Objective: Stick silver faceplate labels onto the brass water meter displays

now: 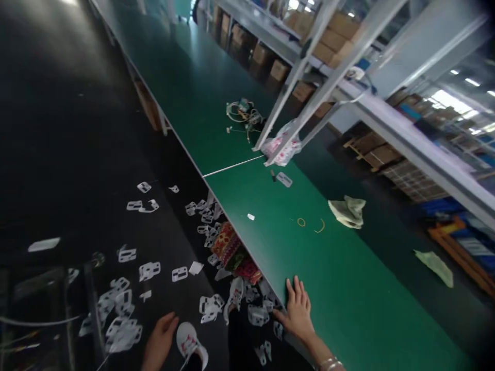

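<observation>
Head camera view: a right hand is laid palm down at the near edge of a green table, its fingers extended and slightly spread, its thumb held apart near the rim. A left hand is lowered beside a white shoe, its fingers loosely curled; whether anything is held in it cannot be told, as the palm is hidden. To the left of that hand, white cut-out pieces are heaped on the dark floor, and more are scattered beyond it. Between the two hands and farther ahead, a patterned cloth bundle is partly covered by the table's edge.

Ahead of the right hand, a small white piece and two yellow bands are left on the tabletop. Farther off, a pink-and-white plastic bag is set by metal posts; its contents cannot be made out. Well beyond the hand, cardboard boxes are lined up, their insides unseen.
</observation>
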Motion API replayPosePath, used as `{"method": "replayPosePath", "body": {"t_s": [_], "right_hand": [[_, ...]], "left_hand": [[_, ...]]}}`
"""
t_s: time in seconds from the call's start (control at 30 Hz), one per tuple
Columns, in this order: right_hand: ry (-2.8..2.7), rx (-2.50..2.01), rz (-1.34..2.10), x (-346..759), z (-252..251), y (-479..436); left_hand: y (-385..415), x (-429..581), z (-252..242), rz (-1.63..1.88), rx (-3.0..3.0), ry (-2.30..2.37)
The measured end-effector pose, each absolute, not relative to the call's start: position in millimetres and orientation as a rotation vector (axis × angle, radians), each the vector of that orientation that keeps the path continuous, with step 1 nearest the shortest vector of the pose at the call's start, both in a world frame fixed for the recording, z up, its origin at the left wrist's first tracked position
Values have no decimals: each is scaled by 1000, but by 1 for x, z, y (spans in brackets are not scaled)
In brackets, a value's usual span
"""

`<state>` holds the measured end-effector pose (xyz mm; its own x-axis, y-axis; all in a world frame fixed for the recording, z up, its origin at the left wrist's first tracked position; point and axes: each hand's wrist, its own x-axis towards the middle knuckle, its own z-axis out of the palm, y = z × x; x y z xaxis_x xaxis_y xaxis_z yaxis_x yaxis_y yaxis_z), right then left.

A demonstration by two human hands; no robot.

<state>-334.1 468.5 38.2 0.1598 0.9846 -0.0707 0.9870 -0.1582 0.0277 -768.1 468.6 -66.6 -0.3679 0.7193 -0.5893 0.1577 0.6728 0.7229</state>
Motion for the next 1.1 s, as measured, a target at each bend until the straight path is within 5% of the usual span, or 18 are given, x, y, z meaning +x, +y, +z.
{"method": "replayPosePath", "body": {"t_s": [0.2,0.47,0.87,1.1], "right_hand": [[2114,2579,-214,-343,82,505],[2568,2262,-613,-383,103,716],[2806,1616,-790,-387,90,810],[2663,1767,-717,-404,96,814]], "left_hand": [[547,-708,9,708,898,1674],[598,-589,67,755,923,1561],[561,-569,66,531,817,1516],[580,-590,52,488,822,1531]]}}
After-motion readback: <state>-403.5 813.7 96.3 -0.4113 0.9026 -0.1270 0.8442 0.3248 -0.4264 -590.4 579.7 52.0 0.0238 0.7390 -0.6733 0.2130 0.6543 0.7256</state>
